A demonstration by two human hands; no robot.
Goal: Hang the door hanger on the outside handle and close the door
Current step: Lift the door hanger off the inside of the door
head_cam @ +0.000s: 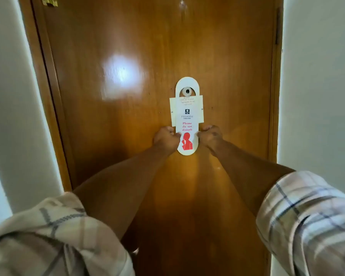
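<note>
— Door hanger (187, 116): where?
— On the wooden door (127, 116), looped over a small round knob (187, 91).
— Hands?
— Left hand (166, 138) and right hand (211, 135) pinch its lower edges; white walls (317, 96) flank.

A white hanger (187, 116) reading "Please do not disturb" hangs by its hole on a small round peg (186, 91) on the wooden door (112, 120), its lower edges pinched by the left hand (167, 138) and right hand (211, 136), white walls (319, 86) either side.
</note>
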